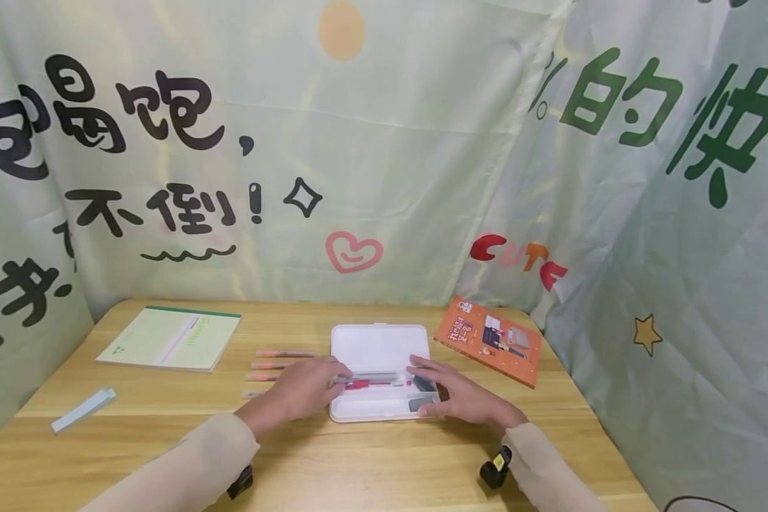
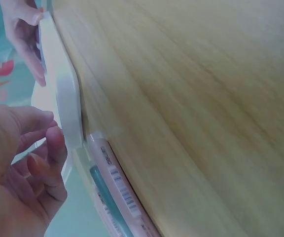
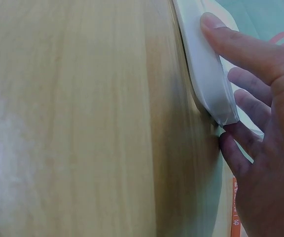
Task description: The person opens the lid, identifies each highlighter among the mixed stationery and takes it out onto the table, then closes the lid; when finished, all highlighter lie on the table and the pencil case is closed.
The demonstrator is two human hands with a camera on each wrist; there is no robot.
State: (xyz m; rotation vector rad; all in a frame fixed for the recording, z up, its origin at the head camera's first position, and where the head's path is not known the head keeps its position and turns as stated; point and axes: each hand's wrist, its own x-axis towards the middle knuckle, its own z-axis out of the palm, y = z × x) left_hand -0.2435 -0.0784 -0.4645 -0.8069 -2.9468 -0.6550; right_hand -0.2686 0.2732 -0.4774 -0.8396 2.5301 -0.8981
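Note:
A white pencil case [image 1: 379, 343] lies opened flat on the table, its lid at the back. Inside are a grey pen [image 1: 377, 376], a red pen [image 1: 361, 385] and dark grey pieces [image 1: 420, 404] at the right. My left hand [image 1: 308, 387] reaches over the case's left edge, thumb and index pinching the left end of the grey pen; in the left wrist view the pen itself is hidden. My right hand [image 1: 467, 395] rests on the case's right side with fingers spread, the thumb [image 3: 226, 37] touching the front wall.
Several pink-toned pens [image 1: 286, 353] lie in a row left of the case, partly under the left arm. A pale green notebook [image 1: 173, 338] and a light blue strip [image 1: 84, 410] are farther left. An orange book [image 1: 489, 341] lies at the back right, before a printed curtain [image 1: 384, 142].

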